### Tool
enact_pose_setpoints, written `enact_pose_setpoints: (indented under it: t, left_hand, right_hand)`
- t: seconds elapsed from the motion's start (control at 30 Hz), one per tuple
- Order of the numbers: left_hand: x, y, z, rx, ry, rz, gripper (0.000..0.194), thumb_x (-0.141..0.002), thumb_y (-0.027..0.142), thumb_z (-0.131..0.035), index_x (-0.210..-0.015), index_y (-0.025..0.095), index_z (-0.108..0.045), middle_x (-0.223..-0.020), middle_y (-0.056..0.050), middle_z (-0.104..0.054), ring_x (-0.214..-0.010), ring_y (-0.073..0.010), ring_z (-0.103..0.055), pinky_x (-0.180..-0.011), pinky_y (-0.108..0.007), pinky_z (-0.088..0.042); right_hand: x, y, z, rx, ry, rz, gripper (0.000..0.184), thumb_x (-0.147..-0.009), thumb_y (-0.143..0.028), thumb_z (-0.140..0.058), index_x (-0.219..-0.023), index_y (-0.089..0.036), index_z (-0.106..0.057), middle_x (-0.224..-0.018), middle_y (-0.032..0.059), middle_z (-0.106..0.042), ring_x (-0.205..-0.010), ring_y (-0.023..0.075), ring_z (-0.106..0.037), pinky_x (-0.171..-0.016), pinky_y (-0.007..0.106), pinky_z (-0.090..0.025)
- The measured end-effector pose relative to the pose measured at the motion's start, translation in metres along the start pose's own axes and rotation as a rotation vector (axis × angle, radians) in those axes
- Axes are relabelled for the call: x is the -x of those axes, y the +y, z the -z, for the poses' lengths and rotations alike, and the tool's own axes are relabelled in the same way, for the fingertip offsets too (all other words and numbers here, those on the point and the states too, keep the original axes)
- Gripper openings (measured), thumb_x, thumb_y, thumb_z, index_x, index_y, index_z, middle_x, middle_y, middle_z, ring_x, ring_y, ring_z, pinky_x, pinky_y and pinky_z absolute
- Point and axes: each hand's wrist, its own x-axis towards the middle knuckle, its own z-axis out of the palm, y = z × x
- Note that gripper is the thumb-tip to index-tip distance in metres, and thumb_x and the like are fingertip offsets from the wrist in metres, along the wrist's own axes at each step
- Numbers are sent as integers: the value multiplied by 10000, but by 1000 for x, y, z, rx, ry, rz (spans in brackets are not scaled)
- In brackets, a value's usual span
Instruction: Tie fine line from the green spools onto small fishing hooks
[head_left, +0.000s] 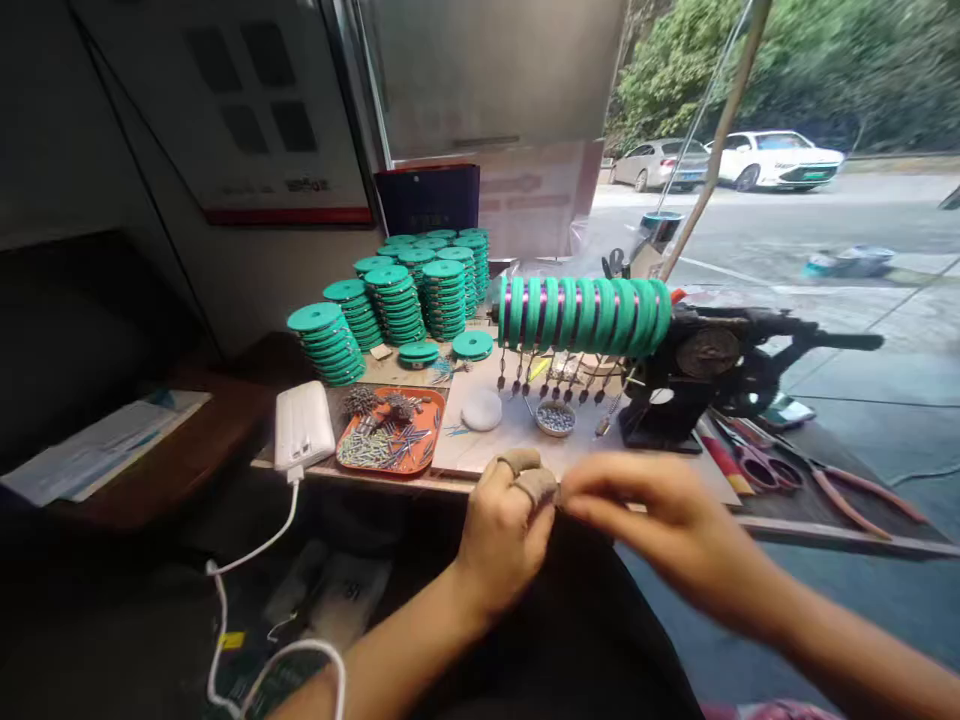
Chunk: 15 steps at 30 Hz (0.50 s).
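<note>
Just in front of the table edge, my left hand [504,530] is closed, with tan wraps [534,480] around two of its fingers. My right hand [667,510], slightly blurred, pinches close to the left fingertips. Whatever lies between the fingers is too small to make out. Beyond my hands stands a small dish of grey beads [556,418], next to a round white pad [481,410]. Above them, a row of green spools [585,316] sits on a dark hand-cranked winder [709,355]. Several lines with small metal pieces [559,392] hang from the spools.
An orange tray [431,450] of small metal parts is at left, beside a white power bank [304,425] with a cable. Stacks of green spools [394,300] stand behind. Scissors [761,465] and pliers [847,490] lie right of the winder. A slanted pole [720,140] rises beyond.
</note>
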Motion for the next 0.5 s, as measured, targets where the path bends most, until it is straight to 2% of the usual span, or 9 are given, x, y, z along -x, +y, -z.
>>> enact_pose_setpoints:
  t: [0.07, 0.13, 0.2, 0.23, 0.27, 0.3, 0.4, 0.43, 0.5]
  left_hand:
    - [4, -2, -3, -140, 116, -129, 135, -764, 54, -513, -841, 103, -613, -937, -148, -600, -812, -202, -564, -700, -315, -512]
    - [5, -3, -3, -166, 147, -178, 146, -756, 36, -506, -816, 110, -617, -939, -142, -613, -790, -201, -556, -687, -320, -502]
    - [2, -1, 0, -90, 92, -176, 154, -753, 36, -500, -779, 128, -622, -873, -111, -637, -753, -190, -545, -675, -314, -484]
    - [-1, 0, 3, 10, 31, -99, 148, -753, 50, -502, -750, 136, -622, -814, -91, -639, -732, -181, -538, -664, -301, -473]
    - [-5, 1, 5, 161, -45, 41, 137, -753, 72, -506, -713, 142, -616, -744, -70, -626, -701, -167, -528, -640, -279, -460]
    - [-9, 2, 8, 364, -126, 246, 121, -747, 98, -518, -675, 145, -604, -680, -48, -597, -660, -145, -513, -597, -245, -442]
    - [-20, 0, 11, 1122, -350, 984, 69, -674, 142, -591, -619, 130, -551, -594, 6, -502, -487, -50, -389, -400, -131, -262]
    - [-22, -2, 11, 1309, -405, 1143, 87, -643, 146, -612, -612, 123, -534, -591, 13, -487, -454, -29, -345, -370, -121, -191]
    - [-24, -4, 9, 1488, -471, 1273, 137, -592, 151, -638, -600, 116, -506, -584, 24, -460, -428, -8, -299, -362, -116, -125]
  right_hand:
    - [-34, 3, -2, -51, -45, -79, 185, -723, -309, -573, -672, -134, -606, -557, -20, -536, -497, 83, -447, -479, 208, -351]
    - [-59, 5, -5, -71, -86, -120, 183, -702, -308, -576, -645, -134, -586, -512, -33, -499, -443, 73, -402, -436, 207, -330]
    - [-67, 6, -9, -76, -151, -137, 159, -690, -274, -575, -614, -135, -570, -505, -28, -505, -438, 77, -414, -437, 212, -341]
    - [-65, 7, -10, -60, -155, -129, 146, -698, -261, -573, -622, -137, -570, -521, -21, -521, -452, 83, -432, -451, 218, -353]
    - [-58, 8, -11, -6, -118, -87, 127, -718, -250, -567, -655, -140, -580, -559, -10, -548, -481, 92, -455, -475, 225, -369]
    - [-48, 11, -10, 93, -49, -1, 104, -746, -234, -556, -703, -146, -591, -609, 2, -575, -523, 103, -479, -510, 235, -386]
    - [-13, 24, -5, 586, 155, 481, 113, -829, -163, -497, -840, -175, -609, -719, 32, -623, -631, 137, -517, -599, 271, -410]
    - [-4, 29, -4, 738, 157, 639, 152, -846, -142, -467, -863, -174, -615, -731, 43, -633, -638, 148, -521, -603, 284, -410]
    - [9, 39, -7, 953, 132, 837, 234, -869, -113, -404, -871, -172, -630, -728, 52, -648, -628, 164, -530, -597, 310, -405]
